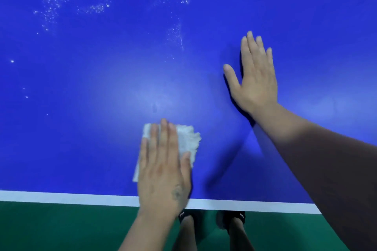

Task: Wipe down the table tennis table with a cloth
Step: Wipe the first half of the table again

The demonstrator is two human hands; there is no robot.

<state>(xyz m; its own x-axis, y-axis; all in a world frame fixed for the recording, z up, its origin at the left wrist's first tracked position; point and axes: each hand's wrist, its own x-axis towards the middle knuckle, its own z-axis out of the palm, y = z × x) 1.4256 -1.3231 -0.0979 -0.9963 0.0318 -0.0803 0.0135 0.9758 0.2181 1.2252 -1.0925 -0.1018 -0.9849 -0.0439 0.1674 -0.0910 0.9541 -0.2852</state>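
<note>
The blue table tennis table fills most of the view, with a white line along its near edge. A folded white cloth lies on it close to that edge. My left hand presses flat on the cloth with straight fingers and covers most of it. My right hand rests flat on the bare table surface, further in and to the right, fingers spread. White specks and droplets dot the far left and the far middle of the table.
Green floor shows below the table's near edge. My two feet in dark sandals stand there, just under the edge.
</note>
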